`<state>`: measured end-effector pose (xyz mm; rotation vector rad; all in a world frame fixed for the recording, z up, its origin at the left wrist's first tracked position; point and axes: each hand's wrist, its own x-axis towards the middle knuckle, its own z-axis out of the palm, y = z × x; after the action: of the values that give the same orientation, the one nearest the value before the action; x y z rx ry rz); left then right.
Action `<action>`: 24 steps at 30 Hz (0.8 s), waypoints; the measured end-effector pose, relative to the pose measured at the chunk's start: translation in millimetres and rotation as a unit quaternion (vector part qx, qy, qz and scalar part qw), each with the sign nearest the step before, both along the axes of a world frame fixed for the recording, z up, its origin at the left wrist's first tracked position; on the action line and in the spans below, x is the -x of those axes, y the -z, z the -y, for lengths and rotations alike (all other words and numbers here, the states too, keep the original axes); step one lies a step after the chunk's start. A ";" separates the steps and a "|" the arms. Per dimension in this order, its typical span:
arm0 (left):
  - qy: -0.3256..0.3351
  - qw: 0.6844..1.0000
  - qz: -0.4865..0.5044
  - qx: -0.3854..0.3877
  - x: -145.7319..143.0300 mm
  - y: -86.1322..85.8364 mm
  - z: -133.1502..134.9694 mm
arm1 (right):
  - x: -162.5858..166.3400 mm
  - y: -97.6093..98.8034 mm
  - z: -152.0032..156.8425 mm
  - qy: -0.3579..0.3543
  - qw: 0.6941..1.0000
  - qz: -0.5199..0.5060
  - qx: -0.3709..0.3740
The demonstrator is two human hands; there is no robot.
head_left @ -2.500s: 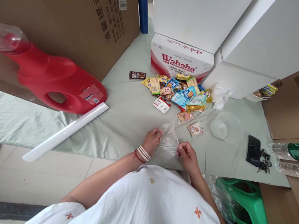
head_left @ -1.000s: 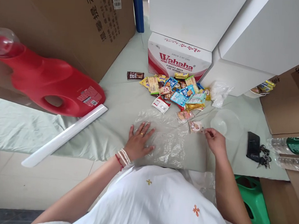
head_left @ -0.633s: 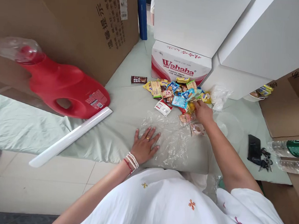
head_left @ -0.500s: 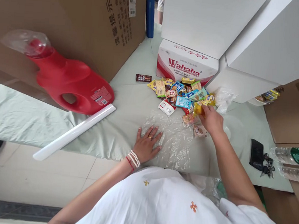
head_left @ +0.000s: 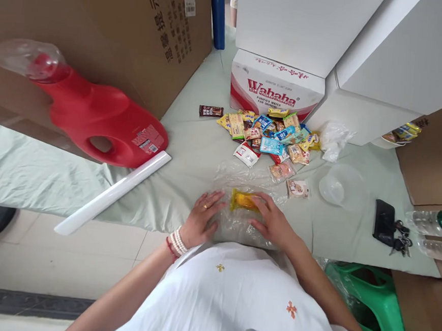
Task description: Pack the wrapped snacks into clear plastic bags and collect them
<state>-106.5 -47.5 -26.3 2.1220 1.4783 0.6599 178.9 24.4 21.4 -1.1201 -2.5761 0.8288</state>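
On a sheet of clear plastic film (head_left: 249, 225) lies a yellow wrapped snack (head_left: 243, 200), between my two hands. My right hand (head_left: 275, 222) has its fingertips over the snack's right end, with the thumb apart and below it. Just left of the snack, my left hand (head_left: 202, 217) holds nothing, fingers stretched out. Beyond the film is a pile of small wrapped snacks (head_left: 271, 146) in many colours. A pink-and-clear packet (head_left: 282, 171) and a beige packet (head_left: 297, 189) lie nearer to me, and a brown packet (head_left: 211, 111) lies apart at the left.
A Wahaba-style water carton (head_left: 277, 86) stands behind the pile. At left are a red jug (head_left: 109, 121) and a white strip (head_left: 113, 193). A clear bowl (head_left: 332, 187), white plastic bag (head_left: 334, 140), black case with keys (head_left: 385, 222) and bottles (head_left: 426, 222) lie right. A green stool (head_left: 389, 306) stands below.
My right hand has brought the yellow snack from the pile's right side down onto the film. My left hand has lifted slightly and moved left and nearer to me.
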 end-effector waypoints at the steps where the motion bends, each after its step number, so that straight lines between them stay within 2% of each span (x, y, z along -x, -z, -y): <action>1: 0.023 1.000 -0.001 -0.004 5.5 0.1 6.6 | -15.7 2.4 9.6 -0.018 1.000 -0.022 -0.005; 4: 0.054 0.998 -0.030 -0.001 12.1 4.0 17.5 | -53.6 17.0 39.1 -0.048 0.998 -0.016 -0.022; 7: 0.033 0.999 -0.042 -0.005 10.2 9.7 12.7 | -68.3 35.4 56.2 -0.010 0.998 -0.032 -0.048; 9: 0.022 1.000 -0.018 -0.004 11.3 10.2 3.7 | -68.1 39.5 56.1 0.016 0.996 -0.077 -0.047; 11: 0.011 1.000 0.025 0.015 16.9 6.4 -6.9 | -64.0 33.5 48.0 0.035 0.992 -0.122 -0.016; 14: -0.026 0.996 0.072 0.052 27.6 -3.8 -20.6 | -55.0 14.8 27.9 0.076 0.983 -0.158 0.060; 16: -0.040 0.997 0.063 0.030 28.2 -9.1 -25.3 | -47.6 5.1 13.5 0.130 0.973 -0.161 0.106; 18: -0.034 0.998 0.027 -0.043 18.0 -10.5 -25.1 | -39.1 1.7 0.9 0.187 0.955 -0.170 0.156; 21: -0.038 0.987 -0.039 -0.153 -15.7 -6.2 -20.0 | -26.8 4.4 -10.7 0.239 0.919 -0.210 0.235; 24: -0.099 0.979 -0.087 -0.154 -47.9 0.0 -20.1 | -20.9 6.8 -12.3 0.260 0.897 -0.225 0.278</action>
<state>-58.6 -27.5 -26.3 2.3313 1.7986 0.8408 199.7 36.6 14.6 -1.4483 -1.5823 1.4986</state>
